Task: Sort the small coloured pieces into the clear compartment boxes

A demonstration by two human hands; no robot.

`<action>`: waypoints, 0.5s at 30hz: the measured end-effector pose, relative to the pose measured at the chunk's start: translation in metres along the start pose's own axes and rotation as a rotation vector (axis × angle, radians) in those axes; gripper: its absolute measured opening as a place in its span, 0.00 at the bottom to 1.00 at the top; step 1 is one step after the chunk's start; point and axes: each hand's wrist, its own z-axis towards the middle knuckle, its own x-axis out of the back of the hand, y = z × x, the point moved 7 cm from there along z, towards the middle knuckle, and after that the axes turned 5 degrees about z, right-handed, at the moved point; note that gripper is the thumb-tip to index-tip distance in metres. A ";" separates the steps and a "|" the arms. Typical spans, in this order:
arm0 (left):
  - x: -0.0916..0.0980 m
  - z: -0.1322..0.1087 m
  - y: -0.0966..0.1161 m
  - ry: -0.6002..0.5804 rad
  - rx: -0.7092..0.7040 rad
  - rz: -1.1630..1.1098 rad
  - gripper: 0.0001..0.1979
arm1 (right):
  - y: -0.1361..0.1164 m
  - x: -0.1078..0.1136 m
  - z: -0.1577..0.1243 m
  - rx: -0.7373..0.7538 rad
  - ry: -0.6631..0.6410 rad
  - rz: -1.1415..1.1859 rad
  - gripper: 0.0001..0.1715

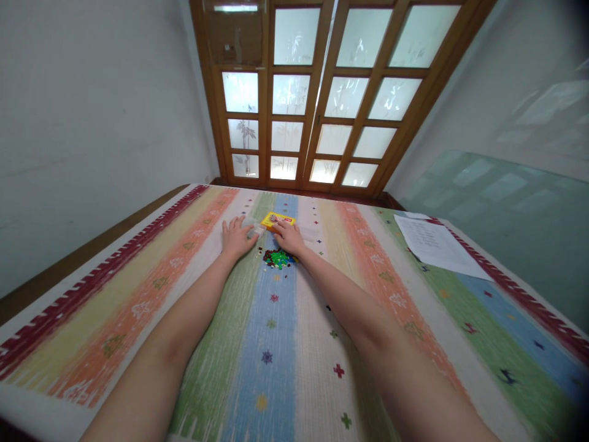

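Green-striped tablecloth (232, 368) underneath. Left hand (238, 239) with fingers apart; right hand (288, 237) on the yellow packet (285, 218), grip impossible to tell; clear plastic (256, 227) between. Best to steady the yellow packet lightly, without brushing the heaped small pieces (277, 259) just nearer.

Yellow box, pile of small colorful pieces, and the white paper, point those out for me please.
Yellow box (284, 217): head view, on its upper face.
Pile of small pieces (277, 259): head view, on green pieces mid-pile.
White paper (439, 245): head view, middle of the sheet.
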 end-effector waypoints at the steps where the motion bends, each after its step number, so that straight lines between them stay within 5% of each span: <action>1: 0.000 0.000 -0.002 0.004 0.008 0.002 0.24 | -0.005 -0.002 0.004 0.035 -0.009 0.027 0.25; 6: -0.001 0.002 -0.007 -0.002 0.042 0.003 0.26 | -0.010 0.012 0.006 0.090 0.093 0.130 0.22; 11: -0.003 0.003 -0.006 -0.012 0.059 0.002 0.31 | 0.034 0.043 -0.023 -0.190 0.240 -0.074 0.22; 15: -0.005 0.004 -0.007 -0.007 0.074 0.014 0.29 | 0.070 0.046 -0.040 -0.345 0.127 -0.180 0.32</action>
